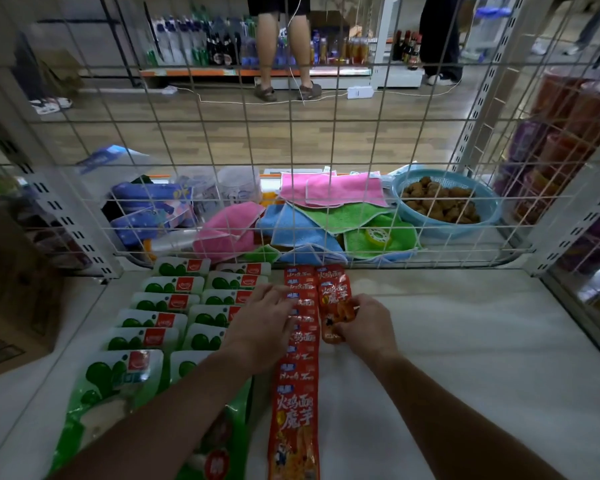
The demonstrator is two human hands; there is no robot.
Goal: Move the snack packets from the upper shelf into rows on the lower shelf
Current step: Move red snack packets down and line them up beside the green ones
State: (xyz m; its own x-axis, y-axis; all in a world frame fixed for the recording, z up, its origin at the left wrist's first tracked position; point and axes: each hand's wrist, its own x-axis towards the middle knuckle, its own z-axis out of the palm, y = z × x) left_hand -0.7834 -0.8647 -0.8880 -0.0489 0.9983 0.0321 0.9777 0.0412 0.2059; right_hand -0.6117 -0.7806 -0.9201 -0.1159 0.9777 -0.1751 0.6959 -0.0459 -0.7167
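On the white shelf (465, 341) a row of red packets (297, 403) runs from six toward twelve o'clock, with two rows of green-and-white packets (168, 303) at its nine o'clock; the left hand (262, 317) rests on the red row, fingers relaxed; the right hand (364, 323) pinches one red packet (335, 303) at the row's three o'clock. Behind the wire mesh (329, 161), at two o'clock, a blue basket (444, 229) holds brown pieces (440, 202).

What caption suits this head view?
Right hand holds a red snack packet beside the red row under the left hand.
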